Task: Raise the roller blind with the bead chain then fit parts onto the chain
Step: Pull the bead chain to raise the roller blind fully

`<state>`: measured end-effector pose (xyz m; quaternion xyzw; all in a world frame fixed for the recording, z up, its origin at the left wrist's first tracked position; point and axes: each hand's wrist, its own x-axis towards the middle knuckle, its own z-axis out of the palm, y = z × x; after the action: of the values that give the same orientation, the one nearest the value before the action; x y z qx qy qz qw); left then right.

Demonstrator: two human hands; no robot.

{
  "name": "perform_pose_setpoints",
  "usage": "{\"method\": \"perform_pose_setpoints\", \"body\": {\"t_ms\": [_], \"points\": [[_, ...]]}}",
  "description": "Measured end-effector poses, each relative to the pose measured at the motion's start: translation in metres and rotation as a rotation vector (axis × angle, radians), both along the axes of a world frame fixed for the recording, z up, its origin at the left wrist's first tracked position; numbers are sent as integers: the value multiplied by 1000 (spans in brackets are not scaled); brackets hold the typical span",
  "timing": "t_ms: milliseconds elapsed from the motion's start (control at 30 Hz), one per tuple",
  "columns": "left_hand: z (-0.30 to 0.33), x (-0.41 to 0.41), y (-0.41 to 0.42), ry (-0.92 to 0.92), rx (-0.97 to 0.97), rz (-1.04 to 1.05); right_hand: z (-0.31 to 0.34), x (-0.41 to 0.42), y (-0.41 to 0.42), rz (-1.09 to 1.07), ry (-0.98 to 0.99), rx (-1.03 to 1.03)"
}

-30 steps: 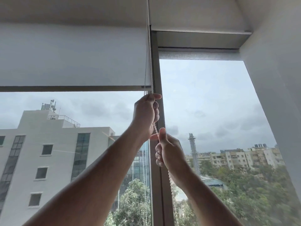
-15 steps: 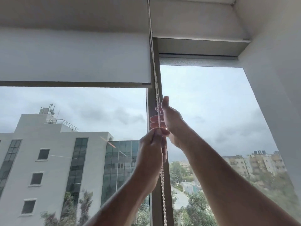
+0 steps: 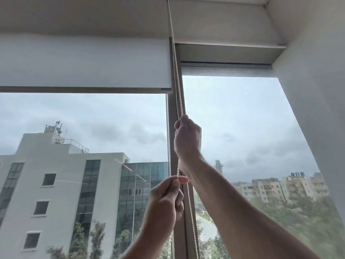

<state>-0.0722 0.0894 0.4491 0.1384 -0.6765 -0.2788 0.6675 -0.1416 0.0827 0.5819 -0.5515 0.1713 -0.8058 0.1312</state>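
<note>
1. Chain [image 3: 178, 101]: white bead chain hangs from the top of the view, down along the mullion [image 3: 172, 128] between the two panes, and runs out at the bottom edge.
2. Right hand [image 3: 187, 139]: closed in a fist round the chain, high up, knuckles toward the glass. The chain enters at the top of the fist and comes out below the wrist.
3. Left hand [image 3: 165, 200]: lower down, just left of the right forearm. Thumb and forefinger are pinched shut on the chain; the other fingers are curled in. A second strand passes just right of this hand; whether it touches the fingers cannot be told.
4. Left blind [image 3: 84, 62]: white fabric, lower edge with a grey bottom bar [image 3: 84, 90] sitting in the upper third of the left pane, its right end just beside the chain.
5. Right blind [image 3: 227, 71]: nearly all the way up; only a narrow strip of fabric shows under the head box [image 3: 229, 54].
6. Containers: nothing of that kind in view.
7. Room: white ceiling above, white wall [image 3: 315, 90] at the right edge of the right pane.
8. Outside: overcast sky, a white building [image 3: 56, 184] behind the left pane, trees and distant blocks behind the right.
</note>
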Motion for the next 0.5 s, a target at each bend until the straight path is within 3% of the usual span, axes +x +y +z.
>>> {"method": "perform_pose_setpoints", "body": {"t_ms": [100,300,500], "points": [[1,9,-8,-54,21,104,-22,-1,-8,-78,26,-52],[43,18,-17,31,95,275,-51,0,-7,-66,53,-98],[104,5,6,9,-65,266,-71,-3,2,-80,59,-141]]}}
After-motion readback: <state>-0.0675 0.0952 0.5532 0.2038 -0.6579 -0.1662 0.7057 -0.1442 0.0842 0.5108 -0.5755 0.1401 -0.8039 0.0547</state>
